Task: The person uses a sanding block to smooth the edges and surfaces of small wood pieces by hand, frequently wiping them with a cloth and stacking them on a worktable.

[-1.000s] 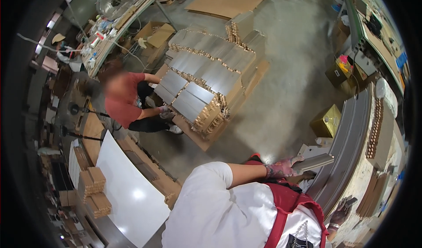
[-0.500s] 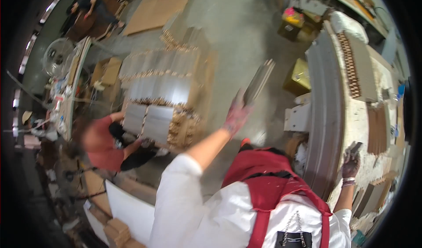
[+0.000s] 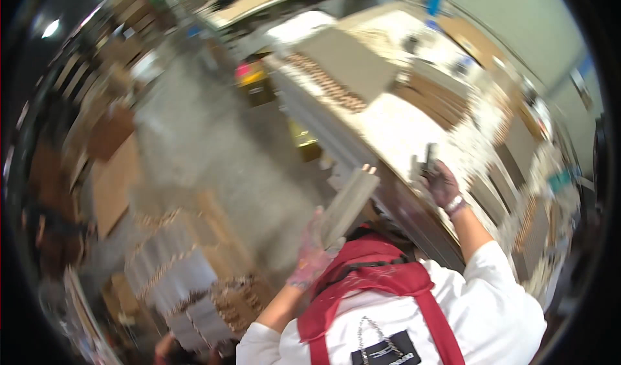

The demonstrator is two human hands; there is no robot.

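1. Head view: the left hand [image 3: 312,252] holds some flat gray boards [image 3: 351,203], with its fingers wrapped around the lower end.
2. The boards are in front of the red apron [image 3: 362,271]. Their long way runs slanted, from the hand up and to the right, and the pale far ends point at the table.
3. The right hand [image 3: 442,184] is closed on a small dark thing [image 3: 429,158] that points up. It is too blurry to name.
4. That hand is over the messy white table [image 3: 401,122]. The table's long front edge lies between the two hands.
5. On the table are a gray stack [image 3: 352,61] and brown strips [image 3: 432,100].
6. Past the gray floor [image 3: 213,151], a big pile of boards [image 3: 181,274] sits at the left.
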